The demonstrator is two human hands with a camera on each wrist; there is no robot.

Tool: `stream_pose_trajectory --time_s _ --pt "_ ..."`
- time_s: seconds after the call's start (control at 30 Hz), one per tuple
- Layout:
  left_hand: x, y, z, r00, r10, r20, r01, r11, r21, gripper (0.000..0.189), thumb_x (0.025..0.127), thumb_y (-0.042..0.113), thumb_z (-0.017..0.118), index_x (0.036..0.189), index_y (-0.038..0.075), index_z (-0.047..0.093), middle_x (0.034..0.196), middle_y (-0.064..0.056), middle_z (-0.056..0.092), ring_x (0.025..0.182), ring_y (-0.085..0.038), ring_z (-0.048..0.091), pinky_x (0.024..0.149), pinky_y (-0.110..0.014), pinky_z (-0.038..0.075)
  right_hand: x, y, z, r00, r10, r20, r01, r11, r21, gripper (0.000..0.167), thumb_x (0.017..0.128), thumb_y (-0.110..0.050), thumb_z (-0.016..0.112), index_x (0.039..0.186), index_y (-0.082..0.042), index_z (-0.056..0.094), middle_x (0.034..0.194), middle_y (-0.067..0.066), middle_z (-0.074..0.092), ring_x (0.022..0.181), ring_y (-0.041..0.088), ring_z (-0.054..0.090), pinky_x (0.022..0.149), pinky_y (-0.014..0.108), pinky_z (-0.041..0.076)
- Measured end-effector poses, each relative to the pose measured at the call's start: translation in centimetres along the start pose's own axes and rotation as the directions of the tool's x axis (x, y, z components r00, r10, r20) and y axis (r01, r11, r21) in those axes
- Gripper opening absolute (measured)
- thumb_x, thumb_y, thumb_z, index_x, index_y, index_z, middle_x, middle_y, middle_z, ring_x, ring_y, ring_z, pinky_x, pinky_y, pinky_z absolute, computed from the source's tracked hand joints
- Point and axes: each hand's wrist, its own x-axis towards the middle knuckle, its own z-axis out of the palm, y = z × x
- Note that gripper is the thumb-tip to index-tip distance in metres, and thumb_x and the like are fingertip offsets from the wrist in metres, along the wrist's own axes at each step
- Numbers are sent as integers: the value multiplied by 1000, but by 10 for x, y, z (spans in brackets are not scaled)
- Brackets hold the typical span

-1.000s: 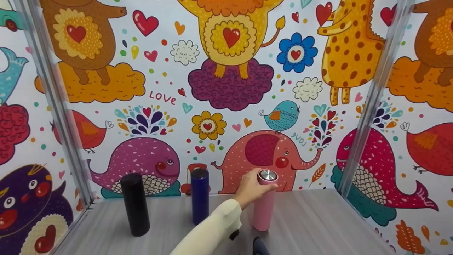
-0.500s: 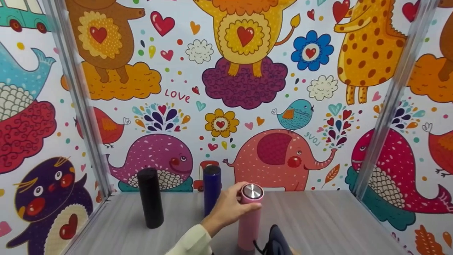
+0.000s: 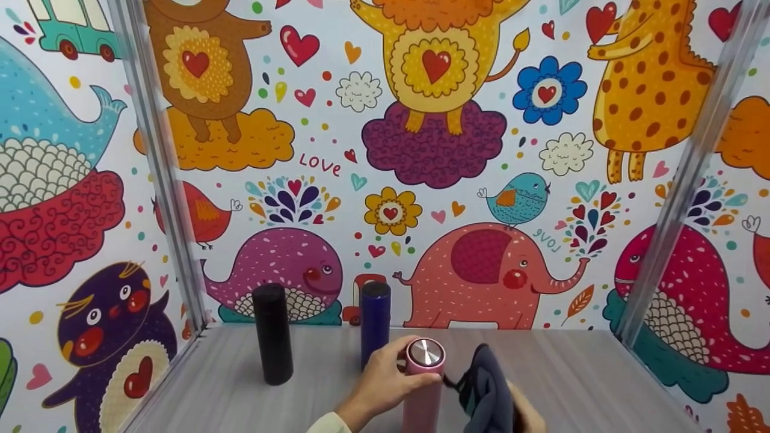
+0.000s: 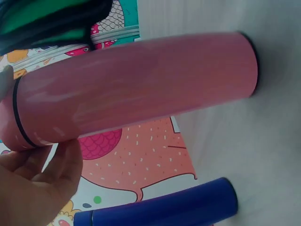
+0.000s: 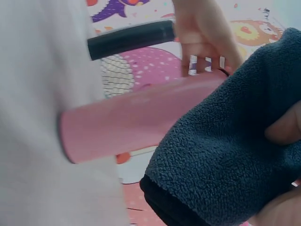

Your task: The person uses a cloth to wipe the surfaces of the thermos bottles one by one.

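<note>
My left hand (image 3: 382,379) grips a pink thermos bottle (image 3: 420,406) near its top, thumb in front and fingers behind. The bottle stands upright, its shiny metal lid (image 3: 426,352) facing up. In the left wrist view its dark-rimmed base is right at the tabletop. Just to the right, my right hand (image 3: 527,412) holds a folded dark grey-blue towel (image 5: 221,136), with the thumb pressed onto the fabric in the right wrist view. The towel overlaps the bottle's upper part there. A green and black patch (image 4: 51,21) shows above the bottle in the left wrist view.
A blue bottle (image 3: 375,319) stands behind my left hand, and a black bottle (image 3: 274,337) stands farther left. Both are on the grey wood-grain table (image 3: 571,373). Cartoon-printed walls with metal corner posts (image 3: 174,240) enclose the back and sides.
My left hand has drawn the pink bottle toward me, away from the back wall. The towel in my right hand has risen into view beside it. The head view has turned slightly left.
</note>
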Motion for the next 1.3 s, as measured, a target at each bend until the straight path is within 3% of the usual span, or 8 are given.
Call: stream_pose_trajectory --time_s 0.1,0.17,0.2,0.4,0.57,0.9,1.13,1.3 --pt "1 0 0 1000 7 1 -7 1000 -8 62 77 40 87 129 17 62 118 1 67 105 -19 64 85 -34 57 24 -18 11 989 88 -117 -104 985 -136 53 87 8 70 134 -12 61 121 9 67 102 11 65 82 23 55" --pt "2 -1 0 1000 16 7 -16 1000 -10 63 78 39 87 131 17 61 120 0 67 106 -18 64 86 -35 57 42 -17 16 989 58 -138 -78 986 -146 50 85 9 73 133 1 59 121 17 65 104 14 65 85 23 54" --pt "2 -1 0 1000 22 8 -21 1000 -11 63 78 39 86 131 16 61 121 -1 67 106 -18 64 87 -35 56 50 -15 18 989 17 -146 -42 984 -172 51 85 10 73 133 4 58 122 18 65 105 14 64 86 22 53" --pt "4 -7 8 1000 7 18 -7 999 -39 67 79 40 85 135 15 59 122 1 66 103 -14 64 87 -34 56 73 -1 29 988 106 -113 -117 988 -97 49 89 4 71 135 -4 58 126 8 64 114 16 59 97 22 46" --pt "1 -13 15 1000 -16 16 17 998 -58 69 79 43 84 137 17 58 123 3 66 104 -11 63 89 -32 55 64 17 30 973 213 -90 -217 975 -40 53 87 -3 76 137 -4 58 126 9 64 114 16 59 97 24 45" --pt "-4 -15 16 999 -32 -22 31 999 -35 73 78 50 82 139 19 57 126 4 66 105 -10 63 91 -33 54 36 50 39 980 195 -24 -194 979 57 54 85 8 70 136 11 50 124 10 64 112 11 59 94 22 47" --pt "-4 -16 14 1000 -18 -14 17 999 -31 73 81 50 80 141 18 55 128 4 64 109 -10 62 94 -33 53 19 69 43 979 201 33 -204 973 109 55 88 8 67 136 19 44 125 -9 63 114 8 57 97 21 45" --pt "-7 -16 11 1000 -9 -13 9 999 -46 72 82 48 80 142 16 54 127 4 65 110 -11 62 95 -35 52 6 90 45 979 170 114 -191 958 212 51 90 7 64 139 9 49 127 -10 62 115 7 56 96 21 46"
